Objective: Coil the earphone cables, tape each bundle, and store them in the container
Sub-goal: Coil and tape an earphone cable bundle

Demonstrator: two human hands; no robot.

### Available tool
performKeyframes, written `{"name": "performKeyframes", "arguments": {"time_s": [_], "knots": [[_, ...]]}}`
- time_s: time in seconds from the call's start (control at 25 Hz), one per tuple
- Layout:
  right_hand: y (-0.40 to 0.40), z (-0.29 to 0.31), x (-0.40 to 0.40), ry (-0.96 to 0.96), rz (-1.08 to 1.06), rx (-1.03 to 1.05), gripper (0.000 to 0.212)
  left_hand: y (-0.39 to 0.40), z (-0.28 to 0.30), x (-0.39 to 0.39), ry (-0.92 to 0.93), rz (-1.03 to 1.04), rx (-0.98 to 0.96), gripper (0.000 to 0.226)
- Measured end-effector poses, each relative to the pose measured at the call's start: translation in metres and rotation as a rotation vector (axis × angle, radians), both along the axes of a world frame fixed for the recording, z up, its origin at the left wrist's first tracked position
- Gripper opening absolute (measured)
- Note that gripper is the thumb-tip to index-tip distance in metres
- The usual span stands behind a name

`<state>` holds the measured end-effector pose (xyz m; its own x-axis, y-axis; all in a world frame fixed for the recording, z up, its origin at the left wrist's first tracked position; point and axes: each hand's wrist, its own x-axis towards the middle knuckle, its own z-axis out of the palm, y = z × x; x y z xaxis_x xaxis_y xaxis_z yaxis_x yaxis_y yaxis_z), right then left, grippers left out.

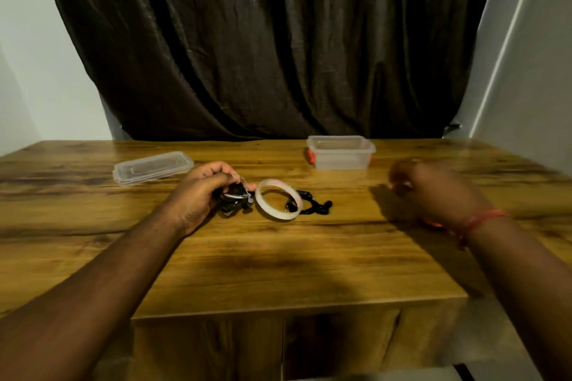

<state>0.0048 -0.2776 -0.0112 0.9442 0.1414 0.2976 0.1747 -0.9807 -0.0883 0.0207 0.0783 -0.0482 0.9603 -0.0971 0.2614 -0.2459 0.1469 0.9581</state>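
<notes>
**Taped bundle held, container waiting**

A coiled black earphone bundle (232, 199), apparently banded with clear tape, is gripped in the curled fingers of the left hand (198, 195) just left of the tape roll (278, 199). A second black earphone cable (312, 206) lies on the table (278, 263) partly under the roll. The right hand (433, 192) is blurred; its grip cannot be told. The open container (340, 152) stands far right, its lid (153, 167) far left. Taping seems finished; next, the bundle should be carried to the container.
</notes>
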Motion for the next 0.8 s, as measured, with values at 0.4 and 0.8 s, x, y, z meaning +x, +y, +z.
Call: {"name": "performKeyframes", "arguments": {"time_s": [0.4,0.8], "knots": [[-0.06,-0.012,-0.051,0.116,-0.311,-0.082,0.026,-0.033,-0.009,0.001,0.012,-0.09,0.032,0.027],[-0.041,0.002,-0.047,0.297,-0.348,-0.168,0.031,-0.022,-0.004,-0.003,-0.038,-0.116,0.054,0.025]]}}
